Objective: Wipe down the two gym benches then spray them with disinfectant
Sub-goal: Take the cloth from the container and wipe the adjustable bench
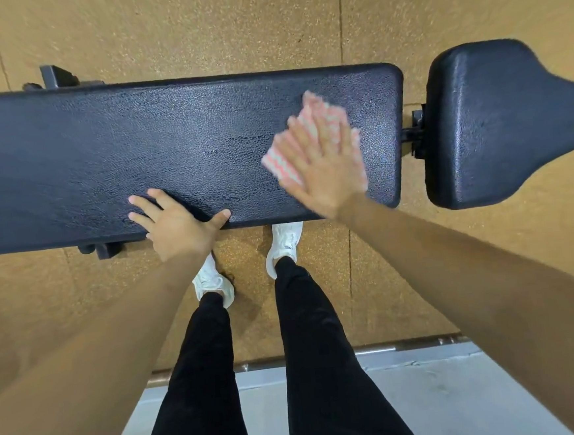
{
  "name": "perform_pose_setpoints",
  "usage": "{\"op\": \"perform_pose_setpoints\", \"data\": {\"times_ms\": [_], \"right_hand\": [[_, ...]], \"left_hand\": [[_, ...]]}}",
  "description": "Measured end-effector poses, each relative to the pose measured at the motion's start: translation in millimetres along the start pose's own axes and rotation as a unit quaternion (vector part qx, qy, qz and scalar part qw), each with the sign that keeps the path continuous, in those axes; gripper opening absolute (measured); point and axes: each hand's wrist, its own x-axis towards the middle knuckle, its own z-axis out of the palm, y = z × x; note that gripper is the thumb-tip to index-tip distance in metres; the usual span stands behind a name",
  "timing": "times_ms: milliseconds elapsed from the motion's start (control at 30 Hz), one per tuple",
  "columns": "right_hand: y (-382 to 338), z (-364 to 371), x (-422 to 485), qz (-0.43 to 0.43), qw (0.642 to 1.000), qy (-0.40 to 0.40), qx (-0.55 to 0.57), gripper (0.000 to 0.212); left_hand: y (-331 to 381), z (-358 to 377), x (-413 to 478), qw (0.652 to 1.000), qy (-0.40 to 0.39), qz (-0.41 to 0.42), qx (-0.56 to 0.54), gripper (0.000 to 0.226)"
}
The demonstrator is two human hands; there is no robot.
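Observation:
A black padded gym bench (157, 152) runs across the view, its long back pad on the left and its separate seat pad (498, 121) on the right. A pink and white patterned cloth (318, 112) lies flat near the right end of the long pad. My right hand (322, 166) presses on the cloth with straight spread fingers and is blurred. My left hand (176, 222) rests flat on the pad's near edge, fingers spread and thumb out to the right. No spray bottle is in view.
The floor is tan speckled rubber (195, 29). My legs in black trousers and my white shoes (284, 245) stand close against the bench's near side. Dark frame parts (58, 77) stick out behind the bench. A metal strip and a grey floor (430, 395) lie behind my feet.

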Motion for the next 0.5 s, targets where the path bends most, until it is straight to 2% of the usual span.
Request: {"op": "perform_pose_setpoints", "data": {"times_ms": [133, 267, 333, 500], "right_hand": [[-30, 17, -15, -0.081, 0.996, -0.025, -0.025, 0.069], [-9, 12, 13, -0.171, 0.984, -0.022, -0.035, 0.067], [5, -5, 41, -0.151, 0.988, -0.005, -0.033, 0.068], [14, -41, 108, -0.035, 0.999, 0.03, 0.012, 0.071]], "left_hand": [[-3, 3, 1, 1.0, 0.007, 0.009, 0.002, 0.138], [-7, 6, 2, 1.0, 0.016, 0.009, -0.001, 0.138], [-6, 6, 2, 1.0, 0.016, 0.01, 0.0, 0.138], [-6, 7, 2, 1.0, 0.018, 0.011, 0.0, 0.137]]}}
